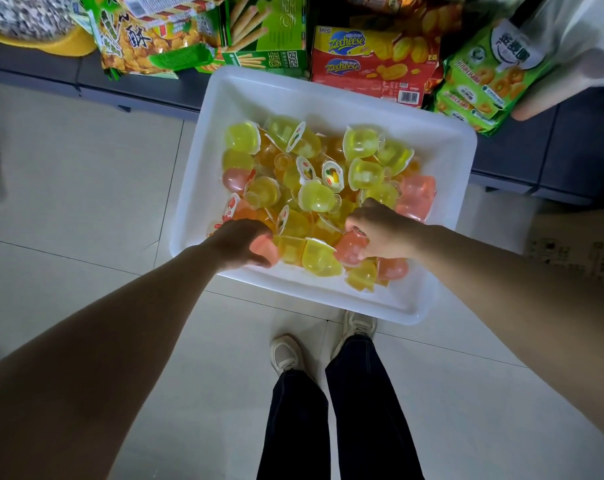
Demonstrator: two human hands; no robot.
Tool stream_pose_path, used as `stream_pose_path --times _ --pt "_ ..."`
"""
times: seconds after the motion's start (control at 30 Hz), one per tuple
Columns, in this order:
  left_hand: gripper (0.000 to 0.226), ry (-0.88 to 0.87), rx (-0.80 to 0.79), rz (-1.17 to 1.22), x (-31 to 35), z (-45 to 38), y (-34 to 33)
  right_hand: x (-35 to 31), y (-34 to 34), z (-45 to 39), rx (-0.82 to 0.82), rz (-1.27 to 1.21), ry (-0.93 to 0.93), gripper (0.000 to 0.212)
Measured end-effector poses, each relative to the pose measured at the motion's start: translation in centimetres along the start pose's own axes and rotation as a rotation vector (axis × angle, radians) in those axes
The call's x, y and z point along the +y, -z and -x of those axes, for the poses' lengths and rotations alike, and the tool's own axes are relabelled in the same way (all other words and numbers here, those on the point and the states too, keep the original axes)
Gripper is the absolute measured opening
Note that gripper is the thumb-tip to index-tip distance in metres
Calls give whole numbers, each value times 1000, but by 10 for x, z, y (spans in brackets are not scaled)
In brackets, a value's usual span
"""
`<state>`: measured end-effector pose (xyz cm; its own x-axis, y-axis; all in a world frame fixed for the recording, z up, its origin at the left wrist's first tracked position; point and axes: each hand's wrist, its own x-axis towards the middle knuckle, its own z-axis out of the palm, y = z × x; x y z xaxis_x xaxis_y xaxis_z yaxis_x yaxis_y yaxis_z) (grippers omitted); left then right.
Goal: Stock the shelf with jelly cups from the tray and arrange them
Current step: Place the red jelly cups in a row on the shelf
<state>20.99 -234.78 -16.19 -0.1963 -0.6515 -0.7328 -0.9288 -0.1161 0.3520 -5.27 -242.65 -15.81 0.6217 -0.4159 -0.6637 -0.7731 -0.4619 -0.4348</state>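
Note:
A white plastic tray (432,147) lies on the floor below me, filled with several jelly cups (314,197) in yellow, orange and pink. My left hand (236,242) reaches into the tray's near left part and grips a pink jelly cup (267,249). My right hand (385,230) is over the near middle of the pile, fingers curled round another pink jelly cup (354,249). Both arms stretch down from the bottom corners of the view.
A low dark shelf (535,150) runs behind the tray, holding red Zecheese boxes (369,71), green biscuit packs (480,91) and snack bags (137,39). My feet in white shoes (286,351) stand on pale floor tiles just before the tray.

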Motion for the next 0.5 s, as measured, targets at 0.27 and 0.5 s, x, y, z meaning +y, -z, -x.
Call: stream_pose_path --times 0.27,0.5 --pt "52 -120 -74 -38 3 -2 4 -1 -12 8 89 -22 50 35" --pt "58 -131 -40 -67 8 3 12 -7 -17 22 130 -113 -18 39"
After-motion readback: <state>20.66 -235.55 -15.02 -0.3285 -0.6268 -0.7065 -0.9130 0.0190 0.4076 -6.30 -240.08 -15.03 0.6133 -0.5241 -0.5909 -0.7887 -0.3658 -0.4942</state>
